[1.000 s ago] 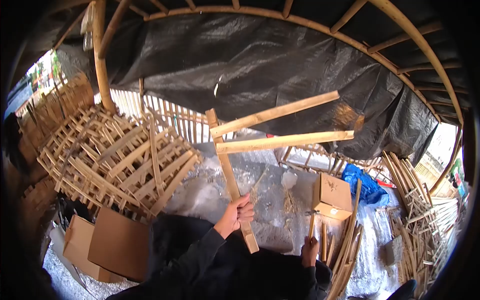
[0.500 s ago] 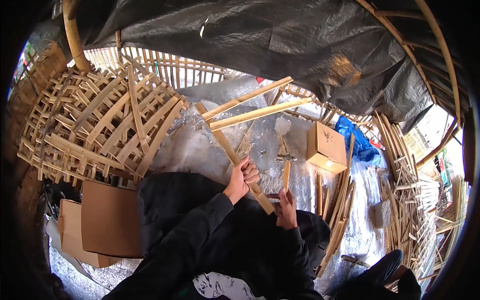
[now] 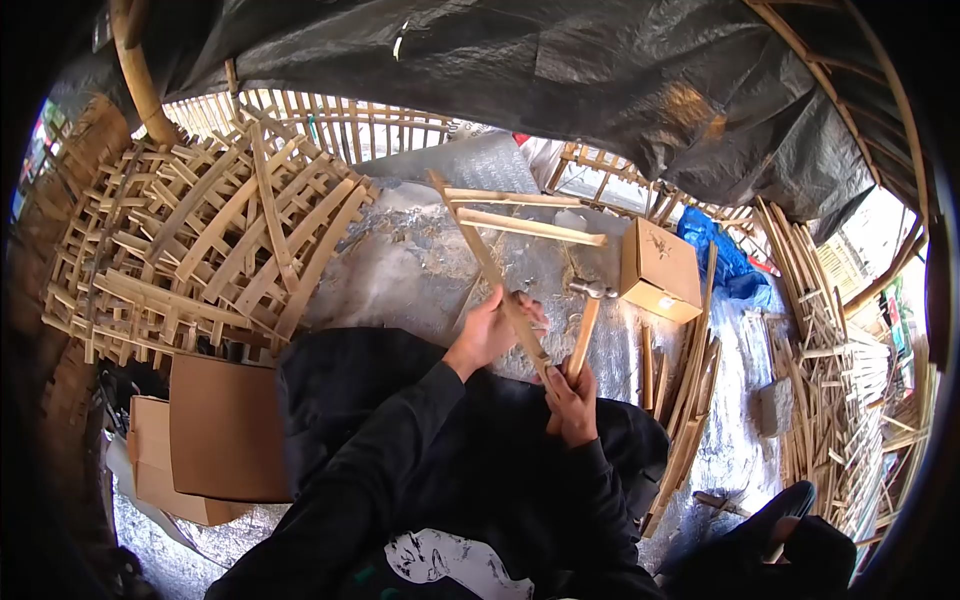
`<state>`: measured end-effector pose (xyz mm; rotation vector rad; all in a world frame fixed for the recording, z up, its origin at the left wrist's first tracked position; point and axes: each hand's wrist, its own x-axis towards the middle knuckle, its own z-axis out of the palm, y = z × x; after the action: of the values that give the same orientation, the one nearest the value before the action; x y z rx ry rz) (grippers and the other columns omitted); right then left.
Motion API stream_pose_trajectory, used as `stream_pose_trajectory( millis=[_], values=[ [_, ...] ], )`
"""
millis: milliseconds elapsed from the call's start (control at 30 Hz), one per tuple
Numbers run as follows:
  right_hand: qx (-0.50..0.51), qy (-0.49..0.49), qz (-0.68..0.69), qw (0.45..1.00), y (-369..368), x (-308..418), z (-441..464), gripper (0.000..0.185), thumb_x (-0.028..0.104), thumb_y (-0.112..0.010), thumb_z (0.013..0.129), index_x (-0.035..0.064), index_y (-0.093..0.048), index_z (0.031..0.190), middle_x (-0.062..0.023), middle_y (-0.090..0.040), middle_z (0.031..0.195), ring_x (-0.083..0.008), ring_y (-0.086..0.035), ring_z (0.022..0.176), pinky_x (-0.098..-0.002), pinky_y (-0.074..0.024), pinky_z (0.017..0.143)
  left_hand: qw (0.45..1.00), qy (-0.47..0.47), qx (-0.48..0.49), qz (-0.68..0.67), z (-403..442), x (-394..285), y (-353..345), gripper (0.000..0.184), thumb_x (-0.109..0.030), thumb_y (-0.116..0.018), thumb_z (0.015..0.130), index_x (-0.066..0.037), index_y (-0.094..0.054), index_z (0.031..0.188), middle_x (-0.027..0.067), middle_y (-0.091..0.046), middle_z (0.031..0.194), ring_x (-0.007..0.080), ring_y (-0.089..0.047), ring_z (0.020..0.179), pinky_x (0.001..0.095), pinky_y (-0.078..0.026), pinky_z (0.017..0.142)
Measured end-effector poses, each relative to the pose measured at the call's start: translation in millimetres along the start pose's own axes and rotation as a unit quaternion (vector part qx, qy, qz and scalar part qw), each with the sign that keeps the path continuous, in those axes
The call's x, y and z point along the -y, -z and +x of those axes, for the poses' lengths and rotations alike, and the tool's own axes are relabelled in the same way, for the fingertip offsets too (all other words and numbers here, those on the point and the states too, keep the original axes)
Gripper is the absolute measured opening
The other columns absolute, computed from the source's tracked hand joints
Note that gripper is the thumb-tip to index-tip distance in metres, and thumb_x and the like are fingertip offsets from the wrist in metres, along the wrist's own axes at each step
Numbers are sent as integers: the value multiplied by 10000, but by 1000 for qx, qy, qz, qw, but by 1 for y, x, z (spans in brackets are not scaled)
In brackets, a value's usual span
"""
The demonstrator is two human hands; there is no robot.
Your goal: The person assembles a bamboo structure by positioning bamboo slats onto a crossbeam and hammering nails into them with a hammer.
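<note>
Fingers of the right hand grip a hammer; the left hand, loosely open, could let the wooden frame twist.

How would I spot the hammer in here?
Find the cardboard box beside the blue tarp. Just left of it in the picture, the hammer points head-up from the right hand. Unlike the wooden slats nearby, it has a metal head.
</note>
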<state>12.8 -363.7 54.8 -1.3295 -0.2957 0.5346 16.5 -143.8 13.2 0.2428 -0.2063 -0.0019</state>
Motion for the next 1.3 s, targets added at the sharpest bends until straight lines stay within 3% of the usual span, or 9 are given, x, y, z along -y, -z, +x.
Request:
stream_pose_trajectory(
  millis=[67, 200, 467, 700, 767, 833, 1033, 1133, 1300],
  values=[
    [-16, 31, -33, 999, 10, -4, 2, 226, 111, -710, 993, 86, -487, 962, -9, -539, 771, -89, -533, 599, -228, -411, 542, 996, 30, 48, 74, 7, -12, 20, 826, -694, -387, 1037, 49, -521, 1374, 249, -579, 1393, 419, -540, 1329, 569, -400, 1132],
    [-28, 150, -187, 970, 47, 5, 2, 243, 113, -754, 948, 68, -521, 1001, -8, -516, 871, -80, -525, 772, -231, -434, 694, 985, -11, -156, 70, 3, -44, 40, 1018, -822, -362, 966, 60, -422, 1470, 239, -477, 1433, 445, -468, 1366, 658, -341, 1186],
    [35, 58, -63, 996, 78, 40, -14, 264, 81, -769, 919, 62, -510, 960, -66, -645, 845, -161, -669, 743, -268, -502, 646, 967, -180, -5, -178, -20, -97, 29, 1121, -807, -513, 907, 6, -225, 1623, 305, -134, 1680, 534, -95, 1563, 770, -289, 1180],
    [120, 1, -64, 991, 109, 48, -17, 303, 0, -760, 864, 60, -510, 1023, -64, -637, 876, -202, -681, 760, -341, -566, 731, 994, -92, 13, -52, -40, -130, 0, 1061, -737, -561, 923, -13, -242, 1630, 382, -88, 1665, 596, -208, 1512, 798, -304, 1145],
    [132, 4, -29, 991, 116, 47, -12, 302, -14, -754, 854, 54, -516, 1028, -69, -642, 875, -212, -687, 759, -360, -585, 732, 997, -62, 16, -44, -36, -133, -14, 1015, -670, -566, 948, 4, -229, 1629, 400, -126, 1648, 614, -288, 1470, 766, -314, 1169],
    [151, -3, -2, 989, 131, 48, -5, 302, -28, -748, 845, 48, -523, 1032, -74, -647, 874, -222, -693, 758, -380, -604, 733, 974, -18, -8, 225, -41, -132, -45, 1010, -655, -582, 942, 0, -234, 1627, 406, -231, 1611, 631, -363, 1417, 702, -356, 1190],
    [203, -1, -49, 978, 228, 19, 63, 314, -56, -731, 847, 53, -523, 1055, -55, -631, 911, -236, -715, 831, -429, -628, 740, 951, 39, 61, 301, -55, -144, -14, 1086, -194, -800, 768, -61, -199, 1662, 255, -303, 1658, 429, -448, 1459, 584, -363, 1216],
    [233, -134, 6, 963, 238, 27, 82, 385, -17, -787, 810, 59, -536, 1092, -23, -601, 950, -167, -647, 889, -336, -541, 812, 966, 133, -19, 220, -49, -136, -1, 973, 12, -712, 820, -122, -238, 1659, 233, -333, 1656, 414, -480, 1440, 494, -444, 1188],
    [98, -93, -76, 988, 271, 1, 89, 552, 62, -834, 767, 24, -563, 1247, -55, -659, 1014, -189, -664, 957, -338, -557, 827, 962, 132, -30, 237, -36, -118, -19, 1050, 153, -633, 779, -160, -182, 1674, 252, -290, 1668, 416, -457, 1461, 486, -428, 1203]
  ],
)
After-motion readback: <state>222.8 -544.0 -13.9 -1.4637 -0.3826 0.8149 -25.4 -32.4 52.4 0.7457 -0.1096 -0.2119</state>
